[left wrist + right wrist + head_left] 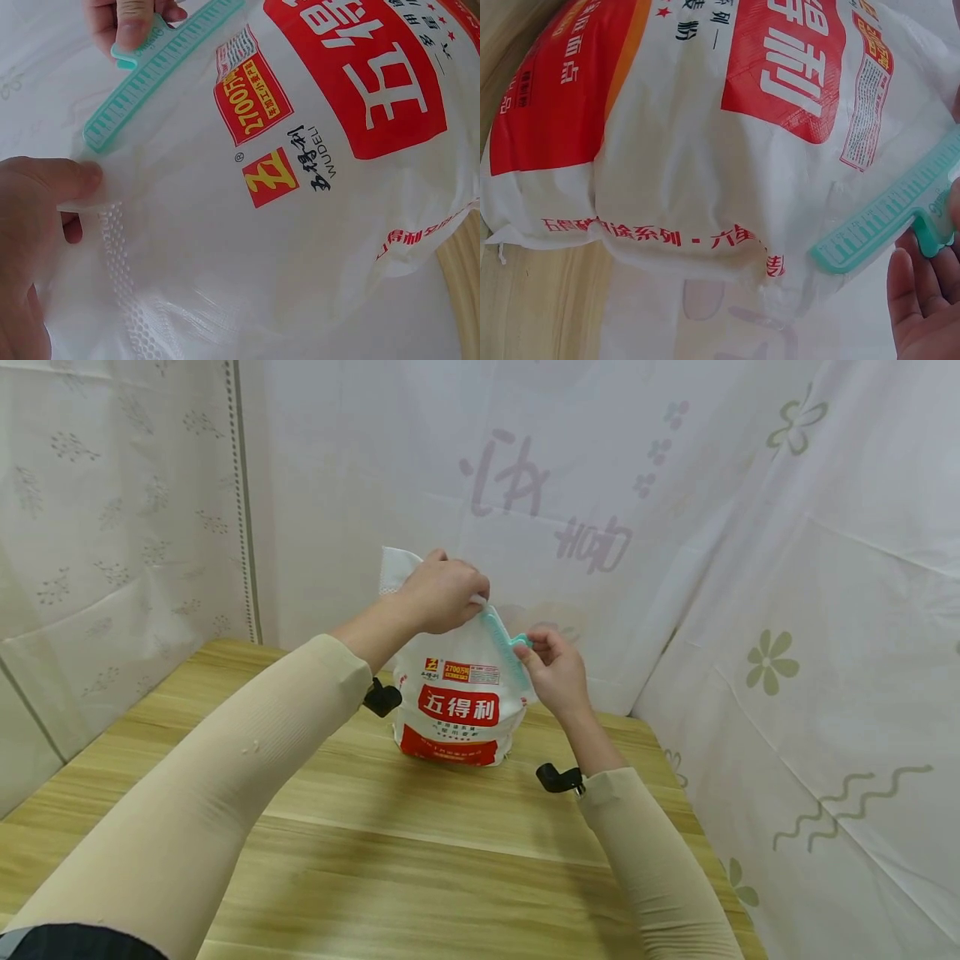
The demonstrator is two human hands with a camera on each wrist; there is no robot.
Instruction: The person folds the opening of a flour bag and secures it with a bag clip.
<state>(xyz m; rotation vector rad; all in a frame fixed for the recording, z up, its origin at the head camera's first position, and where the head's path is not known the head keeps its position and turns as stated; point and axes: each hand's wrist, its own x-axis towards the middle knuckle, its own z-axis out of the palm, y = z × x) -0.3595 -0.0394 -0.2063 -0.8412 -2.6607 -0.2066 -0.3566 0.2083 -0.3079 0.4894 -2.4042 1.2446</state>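
Observation:
A white flour bag (459, 706) with red printing stands upright on the table. My left hand (446, 593) pinches the bag's gathered top edge between thumb and fingers. In the left wrist view its thumb lies just beyond the end of a teal bag clip (161, 79) marked like a ruler. That clip lies slantwise across the bag's upper right corner. My right hand (558, 672) grips the clip's small handle between thumb and fingers. From the right wrist, the clip (885, 217) shows along the bag's plastic edge, with fingers curled behind its handle.
The wooden table (360, 852) extends in front of the bag and to both sides. A patterned white curtain (360, 468) hangs close behind and along both sides. Black wrist mounts (558, 778) stick out from the beige sleeves (225, 777).

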